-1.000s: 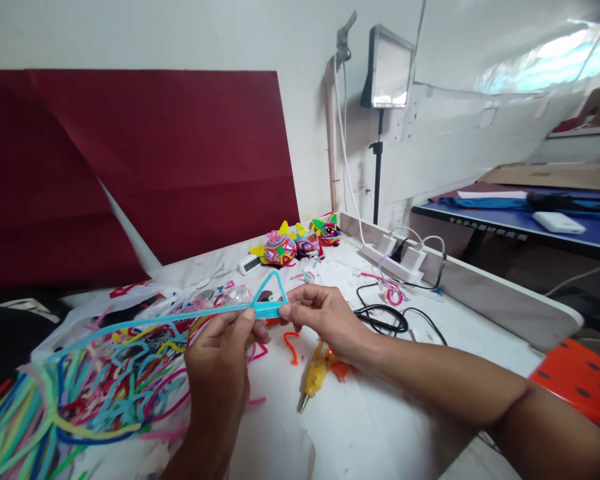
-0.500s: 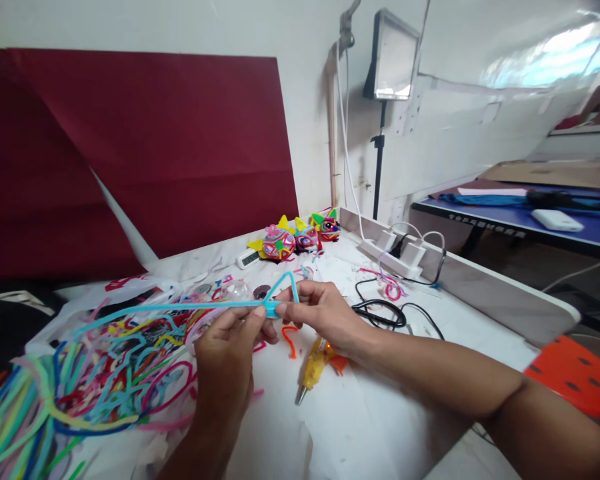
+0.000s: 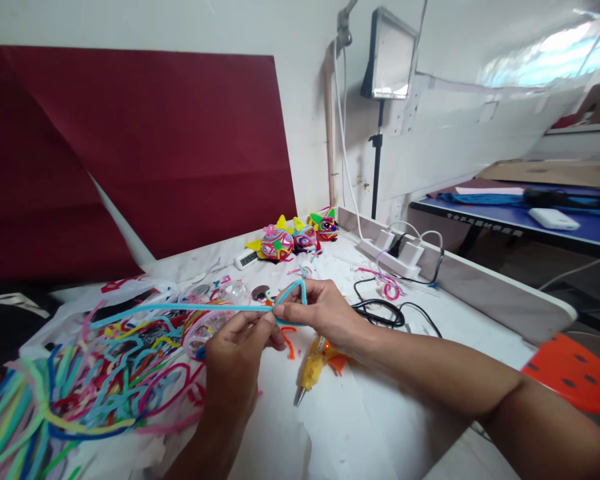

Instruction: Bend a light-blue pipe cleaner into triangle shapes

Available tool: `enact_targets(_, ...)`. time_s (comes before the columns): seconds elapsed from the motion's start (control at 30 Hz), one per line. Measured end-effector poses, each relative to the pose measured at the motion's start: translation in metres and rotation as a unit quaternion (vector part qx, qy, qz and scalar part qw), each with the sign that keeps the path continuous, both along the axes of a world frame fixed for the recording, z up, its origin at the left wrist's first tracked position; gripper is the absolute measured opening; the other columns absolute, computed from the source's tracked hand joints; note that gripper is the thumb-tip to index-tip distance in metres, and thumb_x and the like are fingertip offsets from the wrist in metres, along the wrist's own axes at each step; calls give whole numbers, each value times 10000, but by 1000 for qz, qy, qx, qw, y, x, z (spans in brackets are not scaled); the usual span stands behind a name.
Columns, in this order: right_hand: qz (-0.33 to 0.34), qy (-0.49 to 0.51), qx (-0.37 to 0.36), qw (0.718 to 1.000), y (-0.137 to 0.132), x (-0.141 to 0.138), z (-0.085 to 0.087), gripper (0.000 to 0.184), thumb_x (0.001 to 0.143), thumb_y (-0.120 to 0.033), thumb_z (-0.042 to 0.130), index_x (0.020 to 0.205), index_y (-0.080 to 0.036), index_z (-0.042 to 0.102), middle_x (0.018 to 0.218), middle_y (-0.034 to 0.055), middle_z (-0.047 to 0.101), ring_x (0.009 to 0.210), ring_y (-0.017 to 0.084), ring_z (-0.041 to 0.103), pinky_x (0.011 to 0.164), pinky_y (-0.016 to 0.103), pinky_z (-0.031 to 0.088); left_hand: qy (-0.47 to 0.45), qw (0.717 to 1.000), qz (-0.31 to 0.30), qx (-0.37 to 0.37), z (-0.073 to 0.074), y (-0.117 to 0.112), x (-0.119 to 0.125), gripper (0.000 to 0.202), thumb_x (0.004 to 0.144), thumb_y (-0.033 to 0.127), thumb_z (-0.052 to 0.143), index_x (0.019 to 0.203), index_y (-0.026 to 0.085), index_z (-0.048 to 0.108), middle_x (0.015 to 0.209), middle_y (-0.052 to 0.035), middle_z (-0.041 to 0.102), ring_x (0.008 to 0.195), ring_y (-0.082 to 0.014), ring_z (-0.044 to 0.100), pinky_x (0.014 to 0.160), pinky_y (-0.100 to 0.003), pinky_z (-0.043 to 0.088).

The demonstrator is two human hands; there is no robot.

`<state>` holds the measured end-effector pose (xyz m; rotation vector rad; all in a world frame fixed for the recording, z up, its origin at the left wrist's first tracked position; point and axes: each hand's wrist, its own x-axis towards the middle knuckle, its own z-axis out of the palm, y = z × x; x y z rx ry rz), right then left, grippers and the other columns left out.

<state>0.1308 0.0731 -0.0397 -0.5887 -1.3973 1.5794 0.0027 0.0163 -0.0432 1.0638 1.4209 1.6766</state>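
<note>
A light blue pipe cleaner [image 3: 195, 307] is stretched between my hands, its long free end pointing left. My left hand [image 3: 243, 347] pinches it near the middle. Close beside it, my right hand [image 3: 320, 310] grips the bent part, where a folded loop stands up above the fingers. Some of the fold is hidden behind my right fingers. Just below my right hand lies a yellow hot glue gun [image 3: 313, 367], nozzle toward me, with a small orange light on. A short bent orange pipe cleaner piece [image 3: 289, 341] lies beside it.
A heap of colourful pipe cleaners [image 3: 105, 380] covers the table's left side. Several decorated fish-like figures [image 3: 277, 242] stand at the back near a white digital timer [image 3: 246, 259]. A power strip [image 3: 390, 257] and coiled black cable [image 3: 380, 312] lie right.
Both hands have shifted slightly right with the pipe cleaner. My right fingers have moved over the crossing of the fold, and the loop has tilted to the right.
</note>
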Motion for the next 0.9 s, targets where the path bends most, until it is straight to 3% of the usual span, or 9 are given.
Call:
enact_targets(0.67,12,14,-22,1000,1,-1,6,278,561,-317,803,653,-109,644,604,-27,557,575,77,470,585,222,370,2,1000,-12,-8,0,-2,1,186,639,320,724,622,155,641,479,13,588,496,-120,528,506,-220,464)
enact_targets(0.9,28,22,-18,999,3,-1,3,279,573,-313,795,635,-108,616,602,-18,574,576,83,483,603,231,382,-12,1000,-18,-8,3,-3,3,198,652,325,717,708,149,645,482,19,594,489,-118,531,501,-220,460)
